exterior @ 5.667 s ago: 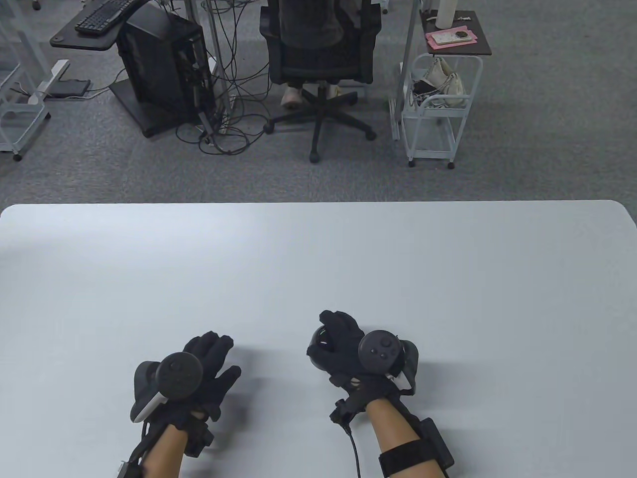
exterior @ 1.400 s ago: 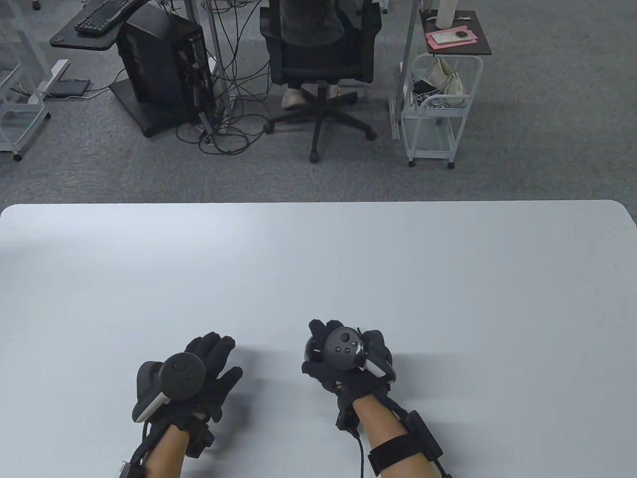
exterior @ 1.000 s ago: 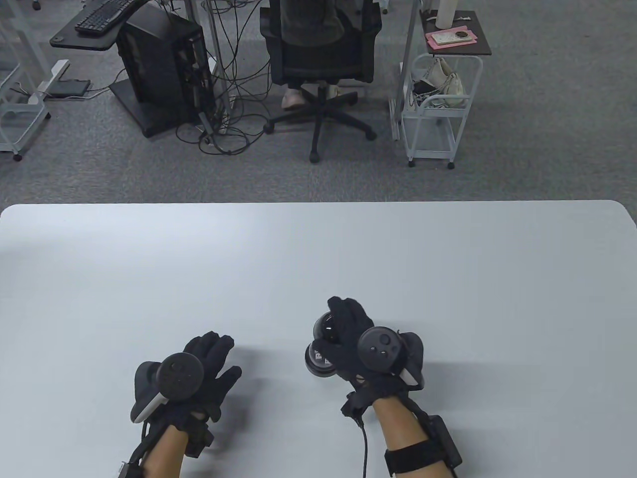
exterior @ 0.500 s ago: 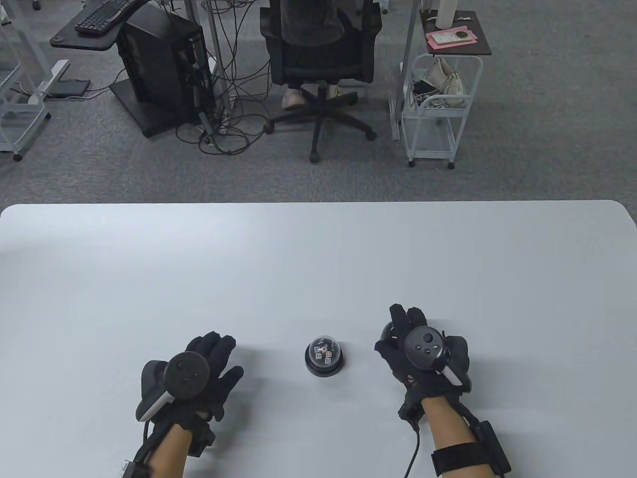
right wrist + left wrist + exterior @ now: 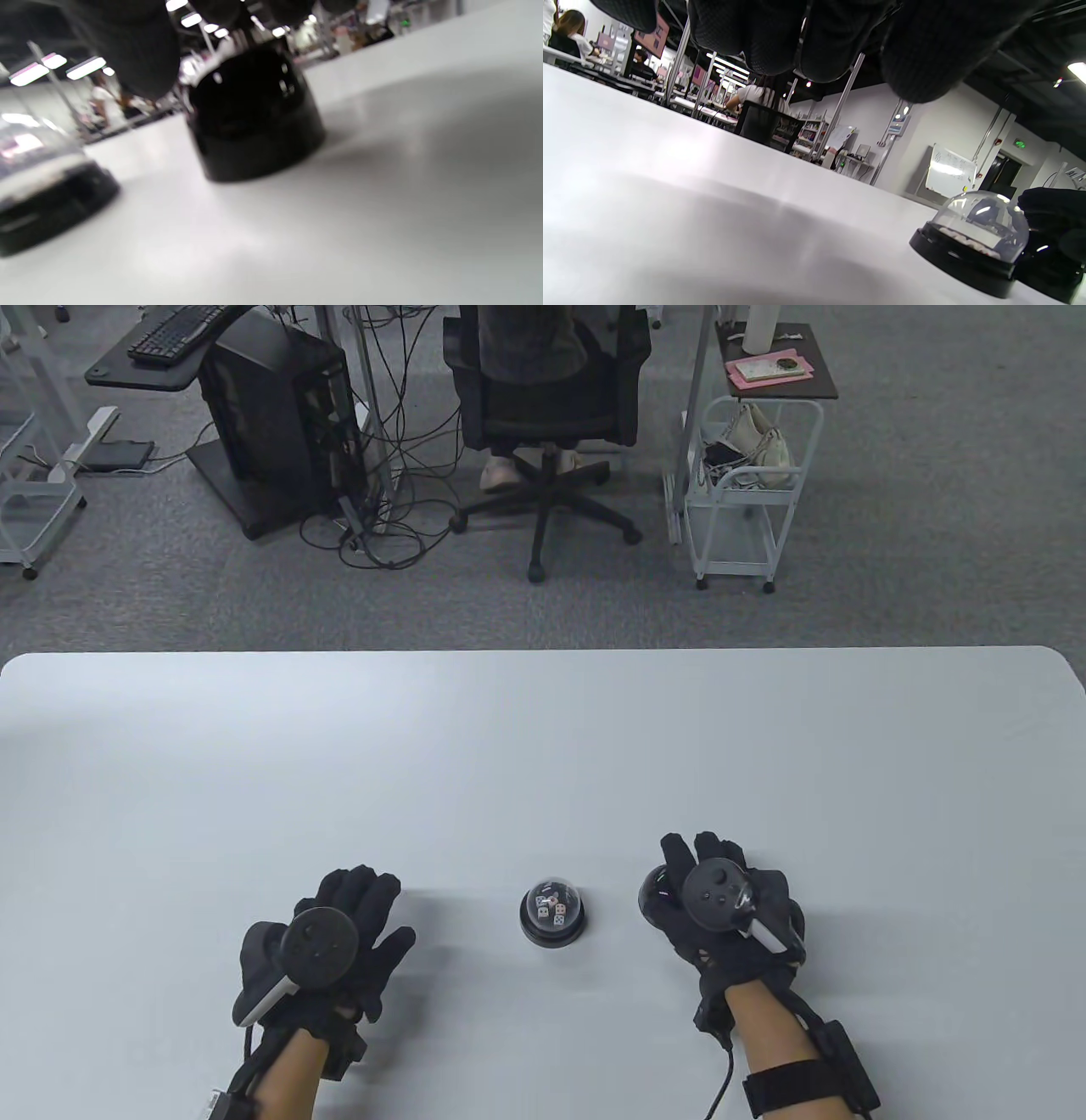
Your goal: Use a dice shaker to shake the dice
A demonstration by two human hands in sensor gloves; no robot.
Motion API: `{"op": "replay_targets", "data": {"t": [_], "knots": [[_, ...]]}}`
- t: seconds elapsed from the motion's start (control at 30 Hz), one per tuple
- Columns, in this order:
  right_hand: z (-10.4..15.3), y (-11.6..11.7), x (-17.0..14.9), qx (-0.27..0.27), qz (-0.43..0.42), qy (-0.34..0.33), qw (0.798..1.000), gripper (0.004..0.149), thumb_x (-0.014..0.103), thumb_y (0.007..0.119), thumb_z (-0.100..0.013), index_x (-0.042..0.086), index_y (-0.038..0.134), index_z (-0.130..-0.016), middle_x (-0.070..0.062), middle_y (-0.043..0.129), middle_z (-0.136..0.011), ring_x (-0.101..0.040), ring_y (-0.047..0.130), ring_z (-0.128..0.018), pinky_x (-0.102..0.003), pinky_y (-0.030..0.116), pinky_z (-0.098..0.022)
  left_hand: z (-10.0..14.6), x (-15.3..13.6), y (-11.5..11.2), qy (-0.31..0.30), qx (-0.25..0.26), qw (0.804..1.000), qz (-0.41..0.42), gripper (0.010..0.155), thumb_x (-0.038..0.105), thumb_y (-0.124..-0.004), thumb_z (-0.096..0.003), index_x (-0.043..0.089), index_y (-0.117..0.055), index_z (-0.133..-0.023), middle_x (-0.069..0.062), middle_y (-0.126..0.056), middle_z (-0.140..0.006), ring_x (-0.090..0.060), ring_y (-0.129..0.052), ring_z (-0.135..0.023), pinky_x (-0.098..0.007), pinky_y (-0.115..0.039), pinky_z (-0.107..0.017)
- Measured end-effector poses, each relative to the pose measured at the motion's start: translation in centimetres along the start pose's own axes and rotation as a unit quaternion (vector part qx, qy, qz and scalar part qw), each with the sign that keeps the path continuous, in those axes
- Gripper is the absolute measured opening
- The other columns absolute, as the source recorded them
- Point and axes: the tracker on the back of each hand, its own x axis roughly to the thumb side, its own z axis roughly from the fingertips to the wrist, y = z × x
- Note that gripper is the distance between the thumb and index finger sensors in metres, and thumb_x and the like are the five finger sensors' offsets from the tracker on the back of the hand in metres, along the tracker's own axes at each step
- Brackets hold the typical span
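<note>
The dice shaker (image 5: 552, 913), a black base under a clear dome with several dice inside, stands on the white table (image 5: 543, 746) between my hands. It also shows in the left wrist view (image 5: 973, 241) and, blurred, in the right wrist view (image 5: 42, 186). My right hand (image 5: 683, 869) grips the shaker's black cover (image 5: 655, 892), which sits on the table to the right of the shaker (image 5: 254, 123). My left hand (image 5: 365, 908) lies flat and open on the table to the left of the shaker, holding nothing.
Beyond the table's far edge are an office chair (image 5: 543, 407), a computer tower (image 5: 280, 424) with cables, and a white wire cart (image 5: 747, 483).
My right hand stopped shaking the covered shaker, set it down, lifted the black cover off and carried it right. The dome and dice are now in view. The left hand hardly moved.
</note>
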Motion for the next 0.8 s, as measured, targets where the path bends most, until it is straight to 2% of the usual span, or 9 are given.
{"op": "replay_targets", "data": {"t": [0.13,0.23,0.4,0.57,0.8], "knots": [[1.5,-1.9,0.1,-0.052,0.061,-0.042,0.996,0.074,0.053,0.074,-0.058,0.028,0.035,-0.116,-0.023,0.029,-0.118,-0.053,0.020,-0.107,-0.074,0.027,-0.071,0.2,0.5,0.2,-0.011,0.016,1.000,-0.008,0.071,0.058,-0.074,-0.0508,0.027,-0.052,-0.110,-0.017,-0.046,-0.118,-0.047,-0.038,-0.108,-0.073,-0.041,-0.068],[2.7,-2.9,-0.1,-0.064,0.092,-0.062,0.992,0.076,0.056,0.072,-0.057,0.029,0.033,-0.116,-0.022,0.026,-0.118,-0.050,0.014,-0.107,-0.074,0.023,-0.070,0.2,0.7,0.1,-0.015,0.017,1.000,-0.018,0.075,0.061,-0.073,-0.0503,0.029,-0.046,-0.112,-0.017,-0.037,-0.120,-0.048,-0.029,-0.109,-0.074,-0.035,-0.068],[4.2,-2.5,-0.8,-0.088,0.117,-0.077,0.986,0.080,0.060,0.070,-0.056,0.028,0.029,-0.117,-0.020,0.018,-0.119,-0.047,0.006,-0.106,-0.073,0.017,-0.069,0.1,0.9,-0.1,-0.018,0.002,0.999,-0.032,0.082,0.067,-0.070,-0.0494,0.030,-0.036,-0.114,-0.017,-0.025,-0.121,-0.047,-0.016,-0.108,-0.076,-0.025,-0.066],[4.2,-0.8,-1.7,-0.041,0.129,-0.064,0.989,0.083,0.063,0.066,-0.056,0.029,0.021,-0.117,-0.019,0.007,-0.118,-0.045,-0.002,-0.104,-0.072,0.012,-0.068,-0.3,0.7,-1.2,0.003,-0.058,0.996,-0.066,0.088,0.074,-0.061,-0.0487,0.031,-0.019,-0.114,-0.017,-0.009,-0.120,-0.048,-0.003,-0.106,-0.077,-0.014,-0.063],[4.4,-0.4,-1.5,-0.037,0.124,-0.077,0.989,0.084,0.063,0.066,-0.055,0.030,0.018,-0.116,-0.018,0.003,-0.117,-0.044,-0.004,-0.103,-0.072,0.011,-0.067,-0.3,0.9,-1.5,0.007,-0.071,0.995,-0.072,0.091,0.076,-0.059,-0.0482,0.032,-0.013,-0.113,-0.016,-0.002,-0.119,-0.047,0.000,-0.105,-0.077,-0.011,-0.062]]}}
